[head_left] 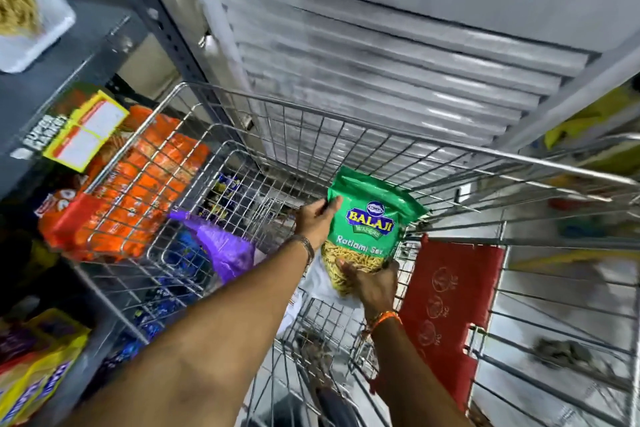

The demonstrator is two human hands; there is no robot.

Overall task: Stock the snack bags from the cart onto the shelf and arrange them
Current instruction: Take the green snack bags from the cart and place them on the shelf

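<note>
Hands (317, 218) — green bag (367, 218) upright.

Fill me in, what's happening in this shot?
A person is stocking snacks from a wire cart. Both hands hold one green bag above the cart basket: the left hand on its upper left edge, the right hand under its bottom. A purple bag lies in the cart. Orange packs sit on the shelf to the left. The green bag is not yet on the shelf.
</note>
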